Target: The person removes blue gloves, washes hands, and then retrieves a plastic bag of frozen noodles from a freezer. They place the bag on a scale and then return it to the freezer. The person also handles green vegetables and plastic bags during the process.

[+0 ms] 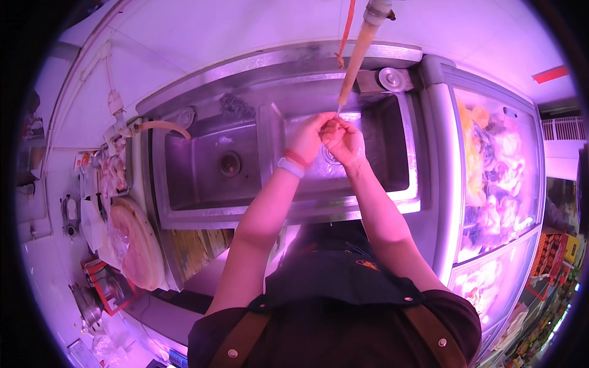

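Note:
Both hands are over the right basin of a double stainless steel sink point(294, 207). A thin stream of water point(339, 109) runs down from a hose point(358, 60) onto the fingers. My left hand point(313, 138), with a red cord and a pale band at the wrist, has its fingers bent against the other hand. Its fingertips touch my right hand point(343, 140), whose fingers are curled upward. Nothing held shows in either hand, though the fingers partly hide one another. Below the hands, water splashes around the drain point(331, 154).
A second drain point(230, 163) lies in the left basin, with a scouring pad point(235, 106) behind it and a curved hose point(161, 126) at its left. A glass-topped display case point(497, 170) stands at right. A round cutting board point(138, 244) is at left. A sink strainer point(392, 79) sits on the back right corner.

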`<act>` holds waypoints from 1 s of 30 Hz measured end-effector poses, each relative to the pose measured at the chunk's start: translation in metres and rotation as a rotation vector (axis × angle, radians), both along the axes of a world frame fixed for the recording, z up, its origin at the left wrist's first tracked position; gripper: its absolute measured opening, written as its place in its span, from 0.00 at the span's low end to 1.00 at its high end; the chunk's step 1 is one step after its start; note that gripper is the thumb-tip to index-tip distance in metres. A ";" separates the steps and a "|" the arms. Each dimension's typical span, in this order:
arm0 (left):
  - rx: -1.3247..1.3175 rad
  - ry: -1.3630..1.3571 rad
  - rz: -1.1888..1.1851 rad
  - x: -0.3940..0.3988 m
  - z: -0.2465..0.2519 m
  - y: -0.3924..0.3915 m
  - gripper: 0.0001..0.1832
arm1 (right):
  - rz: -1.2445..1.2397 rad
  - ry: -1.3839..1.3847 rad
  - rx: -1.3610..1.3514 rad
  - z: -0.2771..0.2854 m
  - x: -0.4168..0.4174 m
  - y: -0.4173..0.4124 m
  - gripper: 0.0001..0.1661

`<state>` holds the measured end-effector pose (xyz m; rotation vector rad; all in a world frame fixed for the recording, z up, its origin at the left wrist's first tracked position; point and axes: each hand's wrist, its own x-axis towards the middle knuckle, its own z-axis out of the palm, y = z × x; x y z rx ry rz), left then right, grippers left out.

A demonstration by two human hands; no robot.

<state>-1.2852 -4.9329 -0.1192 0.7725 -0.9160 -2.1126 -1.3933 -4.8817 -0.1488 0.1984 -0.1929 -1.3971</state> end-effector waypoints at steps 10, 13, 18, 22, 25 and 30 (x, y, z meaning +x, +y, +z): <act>-0.271 -0.420 -0.085 0.014 -0.007 -0.007 0.16 | -0.110 0.317 0.418 -0.014 -0.004 -0.020 0.12; -0.625 -0.782 -0.173 0.021 0.023 -0.017 0.19 | -0.115 0.256 0.729 -0.025 -0.008 -0.052 0.14; -1.345 -1.063 0.091 0.030 0.164 -0.035 0.23 | 0.088 0.897 0.459 -0.033 -0.009 -0.040 0.12; -1.793 -0.890 0.440 -0.002 0.294 -0.023 0.24 | 0.099 1.499 0.473 -0.058 -0.007 -0.018 0.18; -2.009 -1.147 0.313 -0.035 0.347 -0.004 0.26 | -0.075 2.380 0.152 -0.127 -0.010 -0.001 0.28; -1.892 -1.666 -0.052 -0.048 0.375 0.004 0.20 | 0.339 2.080 0.111 -0.029 -0.011 0.039 0.35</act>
